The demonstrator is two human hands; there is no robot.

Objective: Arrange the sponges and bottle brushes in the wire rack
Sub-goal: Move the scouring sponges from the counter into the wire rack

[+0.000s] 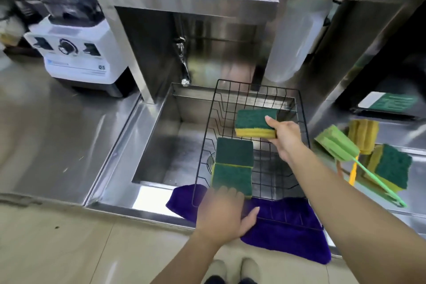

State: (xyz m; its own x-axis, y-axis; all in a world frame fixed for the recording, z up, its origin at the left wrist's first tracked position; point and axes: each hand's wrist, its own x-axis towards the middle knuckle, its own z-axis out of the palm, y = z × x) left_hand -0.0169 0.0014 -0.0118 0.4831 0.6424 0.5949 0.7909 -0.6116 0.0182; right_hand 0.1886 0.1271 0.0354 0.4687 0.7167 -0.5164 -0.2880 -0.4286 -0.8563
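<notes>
A black wire rack [297, 108] sits over the right side of the steel sink. Two green-and-yellow sponges stand in its left part, one behind [234, 151] and one in front [231, 180]. My left hand [224, 213] rests at the rack's near edge, its fingers touching the front sponge. My right hand [284, 137] holds a third sponge [254, 123] over the back of the rack. On the counter to the right lie a green bottle brush [337, 145], a yellow brush [363, 135] and another sponge [391, 168].
A purple cloth [288, 230] lies under the rack's front edge. The sink basin [170, 152] is left of the rack, with a tap [184, 69] behind. A white blender [76, 53] stands on the left counter. Steel shelves rise behind.
</notes>
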